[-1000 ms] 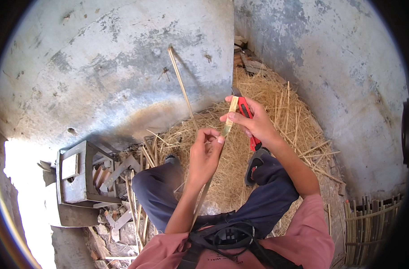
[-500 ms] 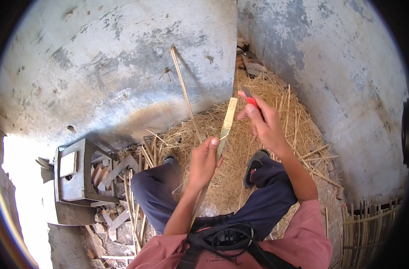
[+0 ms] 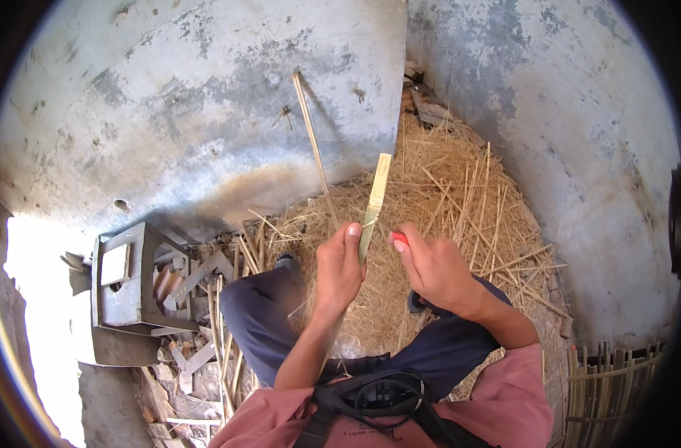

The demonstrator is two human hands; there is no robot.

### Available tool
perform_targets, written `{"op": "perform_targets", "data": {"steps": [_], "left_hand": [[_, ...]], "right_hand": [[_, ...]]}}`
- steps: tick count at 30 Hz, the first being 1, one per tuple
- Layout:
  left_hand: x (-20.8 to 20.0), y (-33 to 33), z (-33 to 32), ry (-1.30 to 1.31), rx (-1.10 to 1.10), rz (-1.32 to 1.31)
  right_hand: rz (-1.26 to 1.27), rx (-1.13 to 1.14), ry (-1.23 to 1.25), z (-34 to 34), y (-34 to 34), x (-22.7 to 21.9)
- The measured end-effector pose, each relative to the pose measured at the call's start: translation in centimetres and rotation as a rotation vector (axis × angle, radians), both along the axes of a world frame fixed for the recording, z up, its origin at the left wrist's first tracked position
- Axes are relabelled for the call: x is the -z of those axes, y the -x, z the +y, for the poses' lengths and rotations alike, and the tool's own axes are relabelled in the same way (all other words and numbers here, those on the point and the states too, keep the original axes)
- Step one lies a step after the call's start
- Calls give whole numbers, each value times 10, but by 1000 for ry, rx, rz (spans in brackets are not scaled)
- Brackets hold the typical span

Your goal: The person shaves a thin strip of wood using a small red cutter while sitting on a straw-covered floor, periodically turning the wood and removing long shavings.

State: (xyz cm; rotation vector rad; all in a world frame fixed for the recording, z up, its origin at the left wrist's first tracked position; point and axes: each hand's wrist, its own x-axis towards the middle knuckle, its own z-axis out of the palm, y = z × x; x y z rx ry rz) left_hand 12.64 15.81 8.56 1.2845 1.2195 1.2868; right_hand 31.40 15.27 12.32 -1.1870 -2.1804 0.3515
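Note:
My left hand [image 3: 340, 261] is closed around a flat bamboo strip [image 3: 380, 179], thumb along its face. The strip stands tilted, its pale shaved end up and its greenish part by my fingers; its lower length runs back towards my waist. Just right of the strip, my right hand [image 3: 433, 265] is closed on a knife with a red handle [image 3: 399, 237]. Only a bit of that handle shows, and the blade is too blurred to make out. A small gap separates the right hand from the strip.
Straw-like shavings [image 3: 430, 201] cover the floor. A thin bamboo stick [image 3: 310, 131] leans on the wall. A wooden box frame [image 3: 135, 280] stands left among rubble and sticks; a slatted bamboo piece [image 3: 613, 388] is at the lower right. My bent knees flank my hands.
My right hand with the knife has come down and slightly left, from beside the strip's top end to near my left hand. The left hand and strip have barely moved.

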Motion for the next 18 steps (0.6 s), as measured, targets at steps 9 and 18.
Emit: {"op": "perform_targets", "data": {"steps": [9,18], "left_hand": [[1,-7,0,-52,-40,138],[1,-9,-3,-67,-86,115]], "right_hand": [[-58,46,33,-5,8,4],[-84,67,-42,-4,11,6]]}}
